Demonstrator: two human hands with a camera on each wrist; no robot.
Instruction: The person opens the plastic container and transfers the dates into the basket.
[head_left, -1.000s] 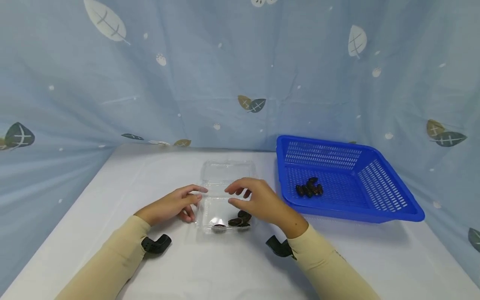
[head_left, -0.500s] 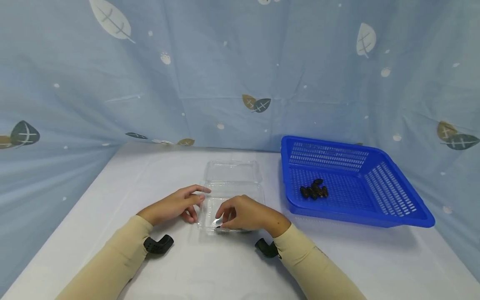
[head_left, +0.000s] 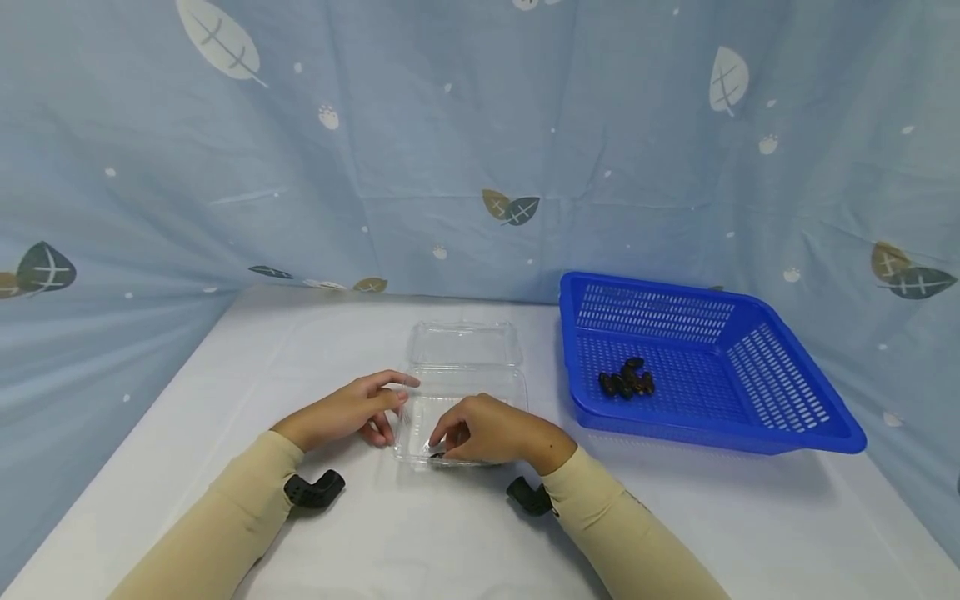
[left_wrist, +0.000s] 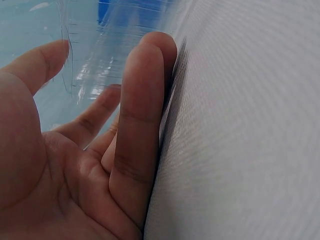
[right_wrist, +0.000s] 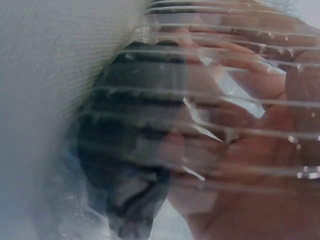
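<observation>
A hinged clear plastic box (head_left: pixel 427 414) lies open on the table, its lid (head_left: pixel 465 343) folded back away from me. My left hand (head_left: pixel 352 410) rests at its left side, fingers loosely spread, fingertips right at the rim. In the left wrist view a fingertip (left_wrist: pixel 60 50) meets the clear wall. My right hand (head_left: pixel 487 429) reaches down into the box, thumb and curled fingers pinching a dark brown date (head_left: pixel 437 456) at the near left corner. Through the ridged wall, the right wrist view shows dark dates (right_wrist: pixel 130 120) beside the fingers; the hand hides them in the head view.
A blue plastic basket (head_left: pixel 750 446) with slotted sides stands to the right, several dates (head_left: pixel 626 383) in its left part. White cloth (head_left: pixel 420 533) covers the table. Behind it hangs a blue leaf-print curtain (head_left: pixel 420 125). Black wrist cameras (head_left: pixel 315 489) sit on both forearms.
My right hand has come down and leftward from above the box, its fingers closing at the date in the near left corner. The left hand has stayed at the rim.
</observation>
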